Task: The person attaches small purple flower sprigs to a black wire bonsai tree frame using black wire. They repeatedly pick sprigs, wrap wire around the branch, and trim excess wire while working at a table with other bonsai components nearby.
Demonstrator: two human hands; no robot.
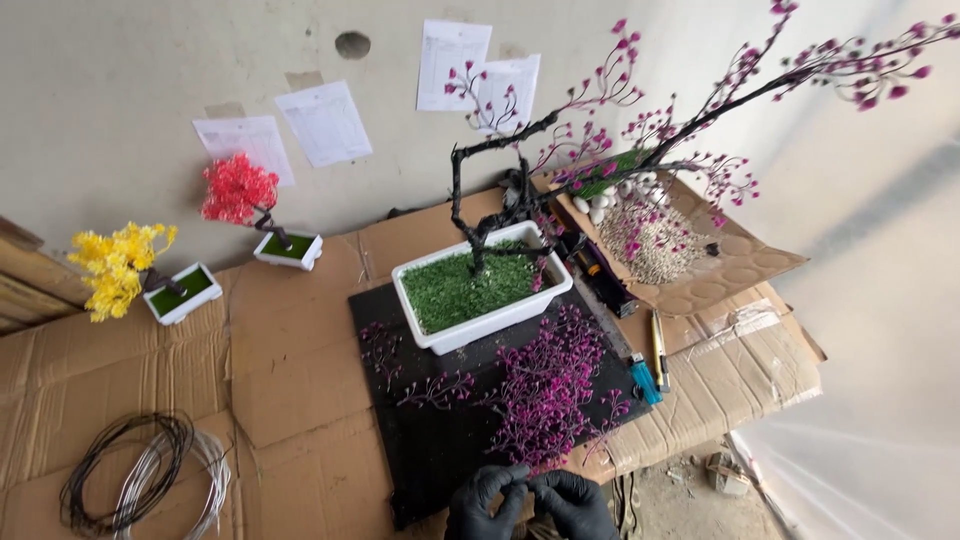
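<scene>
Both gloved hands, left hand (487,497) & right hand (573,500), pinch the stem of a purple sprig bunch (545,390) lying just in front of the white planter (482,287); a hard tug could prob snag the thin twigs & shed buds.

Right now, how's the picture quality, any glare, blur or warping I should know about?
Head view: soft, even daylight with faint shadows; the plastic sheet at right is washed out pale; wide-lens warping bends the cardboard table edges and the wall; the purple sprigs blur into one mass; both gloved hands, left hand and right hand, are cut off by the bottom edge.
</scene>
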